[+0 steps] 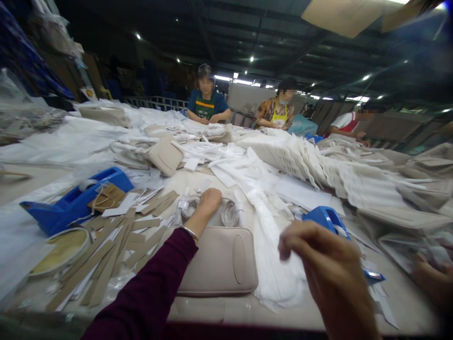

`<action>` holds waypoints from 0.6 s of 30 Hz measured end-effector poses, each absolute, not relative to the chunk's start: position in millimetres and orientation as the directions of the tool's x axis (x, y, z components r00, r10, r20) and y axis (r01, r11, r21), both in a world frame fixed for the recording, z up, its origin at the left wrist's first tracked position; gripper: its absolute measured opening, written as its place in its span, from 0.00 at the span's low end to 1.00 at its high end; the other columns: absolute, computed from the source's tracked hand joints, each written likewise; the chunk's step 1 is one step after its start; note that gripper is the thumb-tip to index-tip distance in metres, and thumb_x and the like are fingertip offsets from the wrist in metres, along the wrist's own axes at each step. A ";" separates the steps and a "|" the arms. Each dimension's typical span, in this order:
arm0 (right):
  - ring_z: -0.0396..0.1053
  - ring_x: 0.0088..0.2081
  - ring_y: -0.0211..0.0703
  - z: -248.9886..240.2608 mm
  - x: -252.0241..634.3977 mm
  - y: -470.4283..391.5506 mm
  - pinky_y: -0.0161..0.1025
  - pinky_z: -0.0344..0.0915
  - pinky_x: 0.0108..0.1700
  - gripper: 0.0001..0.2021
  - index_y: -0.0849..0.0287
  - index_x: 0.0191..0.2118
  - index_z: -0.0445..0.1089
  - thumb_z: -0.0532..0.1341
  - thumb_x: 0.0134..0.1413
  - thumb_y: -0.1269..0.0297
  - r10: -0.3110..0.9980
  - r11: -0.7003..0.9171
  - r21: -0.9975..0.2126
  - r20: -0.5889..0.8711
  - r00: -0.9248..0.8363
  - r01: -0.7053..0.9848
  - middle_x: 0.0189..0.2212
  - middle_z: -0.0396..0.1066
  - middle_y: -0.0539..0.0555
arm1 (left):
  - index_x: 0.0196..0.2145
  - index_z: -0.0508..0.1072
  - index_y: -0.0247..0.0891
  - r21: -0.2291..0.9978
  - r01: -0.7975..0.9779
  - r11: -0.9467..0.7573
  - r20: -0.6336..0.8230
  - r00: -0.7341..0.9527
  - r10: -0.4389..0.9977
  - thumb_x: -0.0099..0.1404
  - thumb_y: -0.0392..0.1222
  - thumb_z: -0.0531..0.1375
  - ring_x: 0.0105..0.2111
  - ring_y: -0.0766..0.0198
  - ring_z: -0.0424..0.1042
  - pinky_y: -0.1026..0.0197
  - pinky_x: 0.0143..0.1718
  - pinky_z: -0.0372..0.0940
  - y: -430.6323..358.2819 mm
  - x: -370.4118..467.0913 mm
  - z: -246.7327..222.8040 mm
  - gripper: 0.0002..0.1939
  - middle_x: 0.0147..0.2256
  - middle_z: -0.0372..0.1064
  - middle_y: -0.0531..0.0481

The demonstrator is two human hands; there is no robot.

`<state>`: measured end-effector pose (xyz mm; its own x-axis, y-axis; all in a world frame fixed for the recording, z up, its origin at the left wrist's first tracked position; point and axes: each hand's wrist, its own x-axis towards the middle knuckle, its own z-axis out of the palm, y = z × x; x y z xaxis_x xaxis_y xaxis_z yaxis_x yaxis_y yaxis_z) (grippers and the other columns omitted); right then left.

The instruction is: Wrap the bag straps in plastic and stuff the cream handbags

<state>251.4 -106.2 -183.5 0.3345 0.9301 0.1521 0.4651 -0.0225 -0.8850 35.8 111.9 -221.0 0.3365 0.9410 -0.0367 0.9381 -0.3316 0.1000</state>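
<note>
A beige handbag (219, 262) lies flat in front of me, an oval stitched shape on its right side. Behind its top edge, the bag's strap (230, 212) is coiled and wrapped in white padding. My left hand (211, 202) is closed over the middle of this strap, its fingertips partly hidden. My right hand (325, 259) is raised to the right of the bag, apart from it, with its fingers curled in. Whether a small thing is pinched there I cannot make out. Just behind it stands a blue tape dispenser (327, 218).
Another blue tape dispenser (79, 200), loose card strips (116, 255) and a round tape roll (62, 250) lie left. White foam sheets (276, 236) lie beside the bag. Beige bags (164, 155) are piled behind. Co-workers (208, 106) stand across the table; another person's hand (432, 274) is at right.
</note>
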 end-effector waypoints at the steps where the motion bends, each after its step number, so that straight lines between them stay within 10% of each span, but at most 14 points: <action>1: 0.71 0.36 0.51 -184.2 253.6 -84.0 0.50 0.66 0.42 0.22 0.52 0.34 0.75 0.53 0.49 0.41 0.925 0.008 -0.848 0.207 0.317 0.529 0.31 0.74 0.58 | 0.44 0.74 0.27 0.104 0.938 -0.329 -0.033 0.334 0.942 0.63 0.32 0.52 0.46 0.54 0.72 0.57 0.47 0.65 111.6 35.6 -220.8 0.15 0.42 0.73 0.32; 8: 0.63 0.50 0.55 -257.2 300.3 0.7 0.48 0.59 0.50 0.21 0.59 0.49 0.72 0.62 0.49 0.60 0.952 0.004 -0.271 0.296 0.080 0.963 0.48 0.69 0.63 | 0.43 0.74 0.28 0.129 0.937 -0.324 0.005 0.326 0.945 0.62 0.33 0.54 0.45 0.54 0.72 0.58 0.46 0.66 108.0 33.0 -218.0 0.14 0.41 0.73 0.32; 18: 0.66 0.38 0.45 -274.4 301.6 -1.1 0.40 0.60 0.44 0.13 0.59 0.30 0.75 0.55 0.53 0.60 0.926 -0.026 -0.433 0.329 0.185 0.901 0.34 0.71 0.55 | 0.44 0.74 0.28 0.154 0.931 -0.332 0.011 0.335 0.942 0.61 0.33 0.54 0.47 0.54 0.72 0.58 0.48 0.65 110.8 32.6 -223.6 0.15 0.41 0.73 0.33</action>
<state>301.6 -1.1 -274.4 0.1852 0.9258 0.3295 0.9012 -0.0263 -0.4326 32.6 110.8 -223.6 0.3347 0.9423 0.0106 0.9306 -0.3323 0.1537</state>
